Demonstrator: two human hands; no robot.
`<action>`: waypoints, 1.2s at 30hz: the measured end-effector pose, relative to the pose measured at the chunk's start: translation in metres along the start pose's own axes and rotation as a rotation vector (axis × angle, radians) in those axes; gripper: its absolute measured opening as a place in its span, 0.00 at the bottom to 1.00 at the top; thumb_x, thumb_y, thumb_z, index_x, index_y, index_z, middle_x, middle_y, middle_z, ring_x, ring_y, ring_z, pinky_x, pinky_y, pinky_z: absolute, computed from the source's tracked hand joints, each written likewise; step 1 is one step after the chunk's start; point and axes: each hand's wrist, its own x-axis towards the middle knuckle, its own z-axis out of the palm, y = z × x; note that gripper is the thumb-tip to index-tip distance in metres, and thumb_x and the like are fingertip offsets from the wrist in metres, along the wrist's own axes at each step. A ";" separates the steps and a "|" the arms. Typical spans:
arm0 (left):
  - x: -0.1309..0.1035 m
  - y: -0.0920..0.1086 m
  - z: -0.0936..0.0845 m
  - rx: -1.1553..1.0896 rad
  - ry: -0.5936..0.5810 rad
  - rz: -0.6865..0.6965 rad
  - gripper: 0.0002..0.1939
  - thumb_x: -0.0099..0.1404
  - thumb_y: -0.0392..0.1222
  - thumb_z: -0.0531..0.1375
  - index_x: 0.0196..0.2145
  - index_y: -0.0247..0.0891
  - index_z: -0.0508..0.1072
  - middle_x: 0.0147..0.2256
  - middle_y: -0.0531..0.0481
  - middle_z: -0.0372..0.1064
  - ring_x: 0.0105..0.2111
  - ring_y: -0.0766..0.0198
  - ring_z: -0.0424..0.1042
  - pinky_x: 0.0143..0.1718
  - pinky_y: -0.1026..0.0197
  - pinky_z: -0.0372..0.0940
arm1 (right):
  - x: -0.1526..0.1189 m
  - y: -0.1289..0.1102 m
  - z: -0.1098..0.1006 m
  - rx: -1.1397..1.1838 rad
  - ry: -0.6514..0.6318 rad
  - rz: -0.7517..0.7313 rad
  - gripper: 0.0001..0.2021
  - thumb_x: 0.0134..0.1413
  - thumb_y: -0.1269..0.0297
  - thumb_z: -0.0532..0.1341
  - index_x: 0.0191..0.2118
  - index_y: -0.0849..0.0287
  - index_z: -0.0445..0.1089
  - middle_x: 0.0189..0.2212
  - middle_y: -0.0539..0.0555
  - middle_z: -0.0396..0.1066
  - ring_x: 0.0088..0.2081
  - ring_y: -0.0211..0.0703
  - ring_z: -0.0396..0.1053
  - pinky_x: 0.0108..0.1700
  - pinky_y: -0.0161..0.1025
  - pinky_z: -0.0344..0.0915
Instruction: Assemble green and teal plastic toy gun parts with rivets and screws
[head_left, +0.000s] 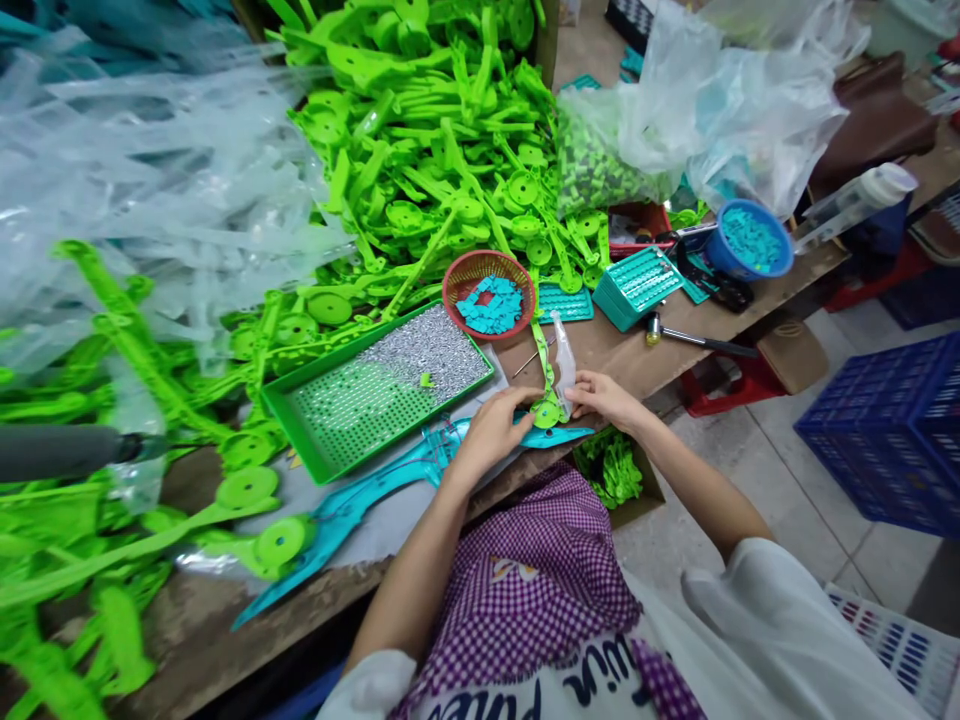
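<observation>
Near the table's front edge lies a bright green plastic piece (547, 410) with a round end. My left hand (495, 430) has its thumb and fingers closed on that round end. A whitish translucent piece (564, 358) stands beside it, pinched at its lower end by my right hand (600, 396). Under and left of my left hand stretches a long blue plastic part (375, 487). The green tray (337, 428), holding small silvery pieces, sits behind the blue part. A red basket (488, 262) with small blue pieces rests at the tray's right corner.
A large pile of green parts (450, 150) covers the back and left. Clear plastic (150, 170) lies at left. Right of the basket are a teal box (637, 288), a hammer (701, 341) and a blue bowl (784, 262). Blue crates (892, 430) stand on the floor.
</observation>
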 end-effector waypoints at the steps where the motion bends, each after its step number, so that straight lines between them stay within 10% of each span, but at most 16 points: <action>1: 0.000 0.001 0.001 0.008 0.005 0.014 0.19 0.62 0.32 0.58 0.50 0.41 0.72 0.48 0.48 0.75 0.48 0.57 0.73 0.52 0.52 0.66 | 0.000 -0.001 0.000 0.008 0.000 0.012 0.23 0.34 0.54 0.75 0.35 0.59 0.69 0.22 0.46 0.73 0.22 0.33 0.70 0.26 0.30 0.70; 21: -0.011 -0.008 0.010 0.280 0.031 0.165 0.17 0.68 0.36 0.54 0.51 0.42 0.75 0.50 0.46 0.72 0.44 0.60 0.74 0.48 0.57 0.69 | -0.002 -0.002 0.003 0.063 0.020 -0.002 0.21 0.34 0.56 0.75 0.34 0.58 0.70 0.26 0.47 0.73 0.26 0.34 0.72 0.30 0.32 0.74; 36: -0.003 -0.006 0.009 0.227 0.026 0.177 0.14 0.65 0.34 0.54 0.45 0.40 0.76 0.41 0.47 0.74 0.43 0.59 0.72 0.50 0.54 0.67 | 0.004 -0.001 0.000 -0.367 0.070 -0.137 0.23 0.37 0.48 0.71 0.32 0.56 0.62 0.20 0.42 0.66 0.18 0.32 0.65 0.17 0.28 0.60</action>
